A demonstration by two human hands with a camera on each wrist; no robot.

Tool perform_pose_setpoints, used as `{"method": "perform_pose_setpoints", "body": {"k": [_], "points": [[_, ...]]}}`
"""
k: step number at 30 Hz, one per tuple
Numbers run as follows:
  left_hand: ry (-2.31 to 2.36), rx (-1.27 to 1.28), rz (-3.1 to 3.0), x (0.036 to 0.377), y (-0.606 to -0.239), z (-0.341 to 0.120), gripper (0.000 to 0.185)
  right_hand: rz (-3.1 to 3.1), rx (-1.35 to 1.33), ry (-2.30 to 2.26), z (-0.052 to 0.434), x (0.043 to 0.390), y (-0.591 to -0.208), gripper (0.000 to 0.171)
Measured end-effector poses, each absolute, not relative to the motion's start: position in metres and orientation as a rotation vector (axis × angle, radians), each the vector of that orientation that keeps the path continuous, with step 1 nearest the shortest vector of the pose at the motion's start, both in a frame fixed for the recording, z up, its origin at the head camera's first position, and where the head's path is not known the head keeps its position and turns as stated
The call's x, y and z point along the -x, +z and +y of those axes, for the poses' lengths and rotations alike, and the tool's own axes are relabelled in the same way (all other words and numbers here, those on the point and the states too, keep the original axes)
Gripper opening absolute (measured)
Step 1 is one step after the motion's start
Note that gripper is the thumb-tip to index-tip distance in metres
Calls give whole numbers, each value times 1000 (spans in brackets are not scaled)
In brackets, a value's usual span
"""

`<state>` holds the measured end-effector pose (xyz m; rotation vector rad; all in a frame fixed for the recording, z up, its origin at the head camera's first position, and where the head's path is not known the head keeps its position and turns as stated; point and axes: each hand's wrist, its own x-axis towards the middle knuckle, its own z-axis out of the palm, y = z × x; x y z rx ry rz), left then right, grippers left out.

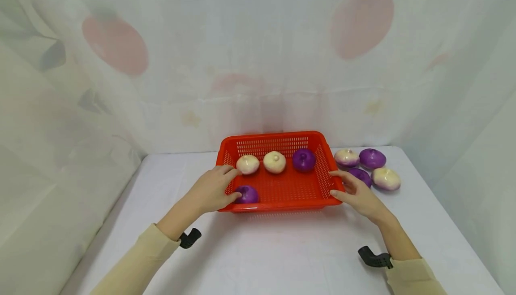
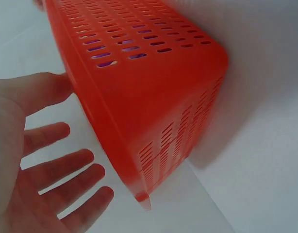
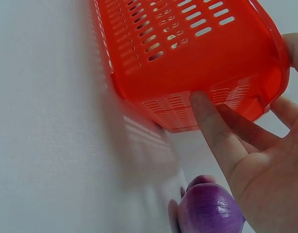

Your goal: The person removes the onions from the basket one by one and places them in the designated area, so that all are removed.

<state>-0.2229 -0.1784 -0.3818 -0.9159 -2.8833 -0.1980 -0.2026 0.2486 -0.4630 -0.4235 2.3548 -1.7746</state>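
Broadly, a white table (image 1: pixel 282 259) fills the lower part of the head view, with a pale printed curtain (image 1: pixel 258 62) hanging behind it; at the table's middle, toward the back, sits a red slotted basket (image 1: pixel 278 145); the left hand (image 1: pixel 211 189) lies against the basket's left side, its fingers (image 2: pixel 66 167) straight and spread, close beside the wall, though I cannot tell if they touch it; the right hand (image 1: pixel 356 194) is at the right front corner, fingers (image 3: pixel 212 126) straight and slightly apart, one fingertip touching the wall; inside the basket lie two cream onions (image 1: pixel 261 163) and a purple onion (image 1: pixel 303 159) along the back, another purple one (image 1: pixel 247 193) at the front left; four more onions (image 1: pixel 368 168) cluster on the table just right of the basket
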Motion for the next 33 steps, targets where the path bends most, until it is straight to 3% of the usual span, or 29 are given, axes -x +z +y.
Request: {"method": "perform_pose_setpoints", "body": {"k": [18,33], "points": [[-84,1100,-3108,253,-396,-155,71,2358,413,-1772,248,202,-462,58],[14,1048,-3183,270,-422,-144,67,2347,413,-1791,248,202,-463,57]]}}
